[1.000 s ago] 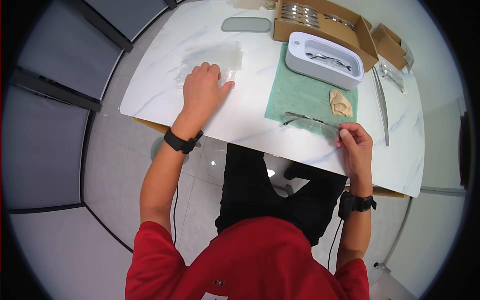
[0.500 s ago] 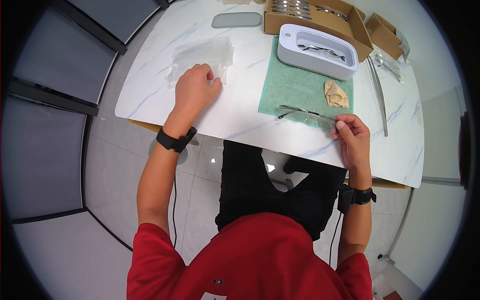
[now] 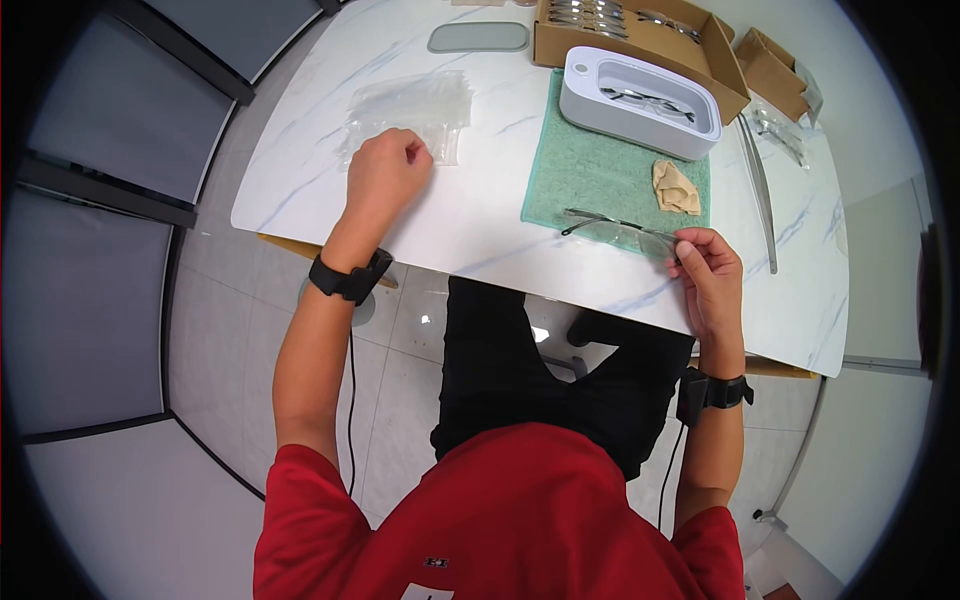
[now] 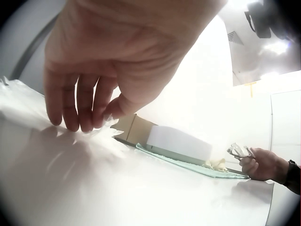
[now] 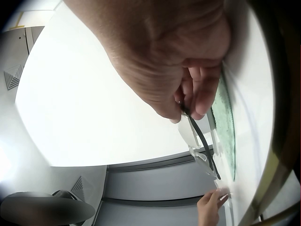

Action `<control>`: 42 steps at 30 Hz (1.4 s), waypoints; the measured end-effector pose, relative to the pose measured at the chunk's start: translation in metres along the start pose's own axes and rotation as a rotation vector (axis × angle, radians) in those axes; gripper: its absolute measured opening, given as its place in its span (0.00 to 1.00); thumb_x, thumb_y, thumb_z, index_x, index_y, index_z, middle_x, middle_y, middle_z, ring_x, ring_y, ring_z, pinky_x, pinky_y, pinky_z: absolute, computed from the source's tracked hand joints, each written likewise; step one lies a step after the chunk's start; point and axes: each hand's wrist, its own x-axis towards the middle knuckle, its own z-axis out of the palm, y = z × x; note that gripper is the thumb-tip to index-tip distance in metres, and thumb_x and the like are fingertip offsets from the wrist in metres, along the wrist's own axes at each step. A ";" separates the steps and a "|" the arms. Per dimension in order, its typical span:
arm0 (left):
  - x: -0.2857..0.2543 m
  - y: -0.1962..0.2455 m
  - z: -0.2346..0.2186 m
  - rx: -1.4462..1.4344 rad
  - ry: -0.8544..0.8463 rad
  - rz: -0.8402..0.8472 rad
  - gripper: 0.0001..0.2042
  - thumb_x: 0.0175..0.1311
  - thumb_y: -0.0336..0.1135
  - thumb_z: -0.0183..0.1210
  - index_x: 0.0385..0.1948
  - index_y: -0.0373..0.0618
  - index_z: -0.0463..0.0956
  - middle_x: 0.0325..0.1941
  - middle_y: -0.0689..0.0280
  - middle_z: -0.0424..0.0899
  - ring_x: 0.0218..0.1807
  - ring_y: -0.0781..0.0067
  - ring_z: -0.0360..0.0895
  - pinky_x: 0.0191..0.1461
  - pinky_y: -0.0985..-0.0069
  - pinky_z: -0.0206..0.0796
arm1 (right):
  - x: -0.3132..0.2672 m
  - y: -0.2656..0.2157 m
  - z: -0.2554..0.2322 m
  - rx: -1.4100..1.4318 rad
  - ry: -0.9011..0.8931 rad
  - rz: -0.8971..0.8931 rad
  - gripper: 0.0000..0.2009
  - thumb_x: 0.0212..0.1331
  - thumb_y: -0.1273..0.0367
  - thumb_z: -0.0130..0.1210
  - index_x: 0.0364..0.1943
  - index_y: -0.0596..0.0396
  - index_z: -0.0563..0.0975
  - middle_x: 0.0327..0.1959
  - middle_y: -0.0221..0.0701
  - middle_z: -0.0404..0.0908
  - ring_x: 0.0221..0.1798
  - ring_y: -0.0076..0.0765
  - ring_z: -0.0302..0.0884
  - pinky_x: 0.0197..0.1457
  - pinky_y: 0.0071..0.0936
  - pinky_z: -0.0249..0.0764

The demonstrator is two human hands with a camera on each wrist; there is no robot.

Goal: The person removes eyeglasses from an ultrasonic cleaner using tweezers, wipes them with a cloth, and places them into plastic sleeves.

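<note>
My right hand [image 3: 712, 275] pinches a pair of eyeglasses [image 3: 612, 228] at one end, between thumb and fingers. The clear lenses and thin dark frame stretch leftward, over the front edge of a green towel [image 3: 590, 170]. In the right wrist view, a dark temple arm [image 5: 203, 141] runs out from the fingertips. My left hand [image 3: 388, 172] is at the near edge of a stack of clear plastic bags [image 3: 410, 105]. In the left wrist view, its thumb and index finger pinch crinkled plastic [image 4: 110, 125], the other fingers pointing down at the bags.
On the towel stand a white ultrasonic cleaner [image 3: 640, 130] with glasses inside and a crumpled beige cloth [image 3: 676, 187]. Behind is a cardboard box [image 3: 725, 65] with several glasses. A grey tray-like lid [image 3: 478, 37] lies farther left, a thin curved strip [image 3: 757, 190] at right.
My left hand's fingers and thumb have drawn together at the bags' near edge. The right hand still holds the eyeglasses, nearly unmoved. The head view has shifted slightly.
</note>
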 end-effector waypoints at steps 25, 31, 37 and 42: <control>-0.057 0.079 -0.027 -0.422 0.025 -0.065 0.04 0.57 0.26 0.64 0.29 0.38 0.77 0.21 0.72 0.79 0.24 0.86 0.73 0.33 0.85 0.67 | -0.003 -0.019 0.101 0.033 -0.059 -0.251 0.10 0.65 0.76 0.62 0.49 0.62 0.80 0.40 0.33 0.85 0.40 0.21 0.82 0.45 0.20 0.78; -0.060 0.081 -0.019 -0.508 -0.017 -0.080 0.06 0.63 0.29 0.64 0.28 0.37 0.79 0.21 0.69 0.82 0.25 0.85 0.80 0.33 0.85 0.69 | -0.009 -0.016 0.100 -0.129 0.019 -0.318 0.11 0.61 0.79 0.64 0.47 0.61 0.80 0.42 0.29 0.83 0.41 0.18 0.80 0.47 0.17 0.76; -0.060 0.082 -0.014 -0.485 0.050 -0.031 0.06 0.63 0.28 0.64 0.28 0.38 0.79 0.20 0.69 0.82 0.24 0.85 0.79 0.31 0.85 0.69 | -0.012 -0.012 0.100 -0.244 0.013 -0.416 0.10 0.60 0.80 0.64 0.46 0.60 0.80 0.44 0.28 0.81 0.41 0.18 0.78 0.49 0.17 0.75; -0.060 0.086 -0.008 -0.401 0.156 0.037 0.06 0.62 0.27 0.64 0.27 0.37 0.79 0.21 0.67 0.83 0.23 0.83 0.79 0.31 0.84 0.70 | -0.018 -0.014 0.099 -0.285 0.029 -0.404 0.10 0.59 0.80 0.65 0.44 0.60 0.81 0.43 0.28 0.81 0.39 0.18 0.77 0.47 0.17 0.75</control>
